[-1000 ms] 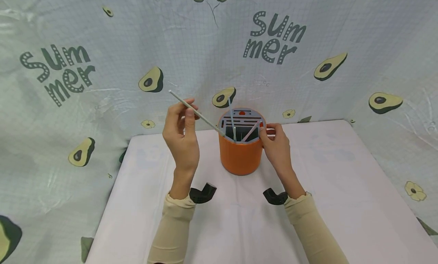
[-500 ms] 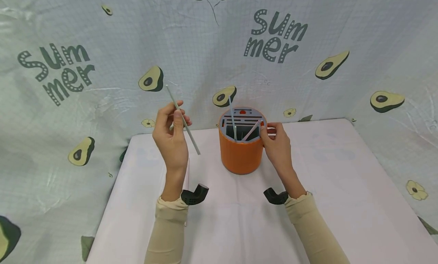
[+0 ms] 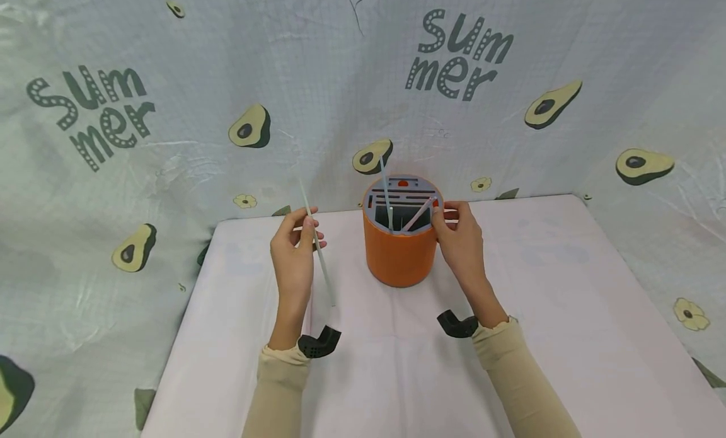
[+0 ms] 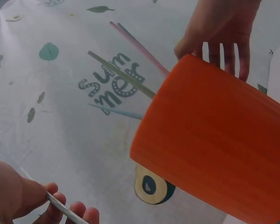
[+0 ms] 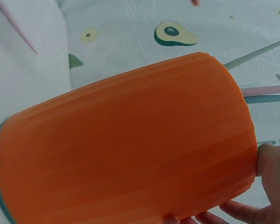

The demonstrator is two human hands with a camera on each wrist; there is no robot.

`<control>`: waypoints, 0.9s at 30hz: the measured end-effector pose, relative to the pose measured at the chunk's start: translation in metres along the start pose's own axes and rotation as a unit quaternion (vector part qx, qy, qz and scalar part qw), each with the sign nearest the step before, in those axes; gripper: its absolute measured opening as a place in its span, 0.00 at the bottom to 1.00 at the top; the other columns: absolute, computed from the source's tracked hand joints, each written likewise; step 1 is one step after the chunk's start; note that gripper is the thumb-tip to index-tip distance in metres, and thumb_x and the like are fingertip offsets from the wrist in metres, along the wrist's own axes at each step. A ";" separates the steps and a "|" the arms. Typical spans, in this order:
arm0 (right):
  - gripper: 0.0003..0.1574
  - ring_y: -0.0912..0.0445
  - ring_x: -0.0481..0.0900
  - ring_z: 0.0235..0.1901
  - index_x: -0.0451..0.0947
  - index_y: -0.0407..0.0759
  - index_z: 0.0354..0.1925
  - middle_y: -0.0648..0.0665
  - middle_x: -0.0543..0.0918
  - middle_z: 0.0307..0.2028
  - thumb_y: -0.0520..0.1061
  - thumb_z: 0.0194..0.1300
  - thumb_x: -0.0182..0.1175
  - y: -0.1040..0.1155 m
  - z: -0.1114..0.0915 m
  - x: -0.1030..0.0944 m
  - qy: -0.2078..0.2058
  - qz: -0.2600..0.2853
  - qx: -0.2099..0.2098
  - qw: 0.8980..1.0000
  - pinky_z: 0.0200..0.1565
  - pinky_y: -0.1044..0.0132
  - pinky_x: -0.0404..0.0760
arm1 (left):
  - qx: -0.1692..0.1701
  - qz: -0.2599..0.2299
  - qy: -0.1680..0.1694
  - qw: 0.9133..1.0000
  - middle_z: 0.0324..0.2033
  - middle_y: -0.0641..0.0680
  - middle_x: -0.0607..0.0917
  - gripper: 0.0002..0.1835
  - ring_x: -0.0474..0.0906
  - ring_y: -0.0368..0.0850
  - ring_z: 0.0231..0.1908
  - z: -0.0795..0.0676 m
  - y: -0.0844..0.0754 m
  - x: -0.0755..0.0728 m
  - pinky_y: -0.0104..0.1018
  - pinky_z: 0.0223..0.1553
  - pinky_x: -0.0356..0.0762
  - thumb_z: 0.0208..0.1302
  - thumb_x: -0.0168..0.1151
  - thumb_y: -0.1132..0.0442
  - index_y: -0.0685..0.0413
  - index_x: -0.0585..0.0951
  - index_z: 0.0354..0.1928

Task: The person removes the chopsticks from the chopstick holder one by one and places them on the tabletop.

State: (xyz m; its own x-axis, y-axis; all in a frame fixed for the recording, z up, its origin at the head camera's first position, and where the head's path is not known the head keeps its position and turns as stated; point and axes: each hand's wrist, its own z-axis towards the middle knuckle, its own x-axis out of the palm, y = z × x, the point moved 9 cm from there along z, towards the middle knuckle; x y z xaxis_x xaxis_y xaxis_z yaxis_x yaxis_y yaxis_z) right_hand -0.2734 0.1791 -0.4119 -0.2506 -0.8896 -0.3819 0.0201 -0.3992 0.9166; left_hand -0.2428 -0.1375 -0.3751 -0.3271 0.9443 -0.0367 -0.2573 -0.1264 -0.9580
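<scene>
My left hand (image 3: 293,255) pinches a thin pale green straw (image 3: 319,252) between thumb and fingers, left of an orange round holder (image 3: 399,261). The straw slants, its lower end down near the tabletop. In the left wrist view the fingertips show around the pale straw (image 4: 65,211). My right hand (image 3: 462,242) grips the holder's right side, thumb at the rim and fingers around the back. The holder has a grey slotted top. Out of it stick a light blue straw (image 3: 386,183), a pink straw (image 3: 418,214) and a green straw (image 4: 123,75).
A pink straw (image 5: 16,25) lies on the white-covered table (image 3: 527,337), partly hidden by my left forearm in the head view. Behind the table hangs a pale curtain (image 3: 317,79) printed with avocados and lettering.
My left hand has drawn the pale green straw away from the holder's rim to the left, then lowered it toward the table. The straw now stands steeper. My right hand stays on the holder.
</scene>
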 end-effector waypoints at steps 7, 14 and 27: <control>0.33 0.48 0.85 0.49 0.70 0.38 0.67 0.37 0.81 0.56 0.60 0.79 0.52 -0.001 0.001 -0.001 -0.003 -0.002 -0.002 1.000 0.51 0.54 0.88 | -0.080 0.036 0.009 0.996 0.39 0.56 0.82 0.12 0.81 0.46 0.33 -0.010 0.048 -0.002 0.30 0.34 0.88 0.79 0.57 0.65 0.59 0.84 0.56; 0.34 0.47 0.85 0.50 0.69 0.38 0.68 0.37 0.81 0.57 0.60 0.79 0.51 0.000 0.000 -0.002 -0.004 -0.004 -0.001 1.000 0.52 0.51 0.88 | -0.130 0.061 0.015 0.990 0.42 0.65 0.84 0.12 0.82 0.43 0.29 -0.017 0.081 -0.005 0.28 0.31 0.86 0.78 0.57 0.65 0.60 0.84 0.56; 0.34 0.47 0.85 0.50 0.70 0.39 0.68 0.37 0.81 0.56 0.62 0.79 0.51 -0.001 0.001 0.000 -0.004 -0.005 -0.004 1.000 0.51 0.55 0.88 | -0.178 0.142 0.045 0.973 0.45 0.67 0.87 0.15 0.86 0.44 0.29 -0.028 0.124 -0.010 0.27 0.28 0.83 0.75 0.57 0.68 0.62 0.83 0.59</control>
State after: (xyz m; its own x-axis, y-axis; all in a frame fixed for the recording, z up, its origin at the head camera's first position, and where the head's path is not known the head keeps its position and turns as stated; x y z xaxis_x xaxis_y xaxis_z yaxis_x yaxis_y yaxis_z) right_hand -0.2745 0.1801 -0.4124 -0.2592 -0.8839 -0.3893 0.0255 -0.4092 0.9121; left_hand -0.2463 -0.1540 -0.5014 -0.2540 0.9117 -0.3229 0.1689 -0.2870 -0.9429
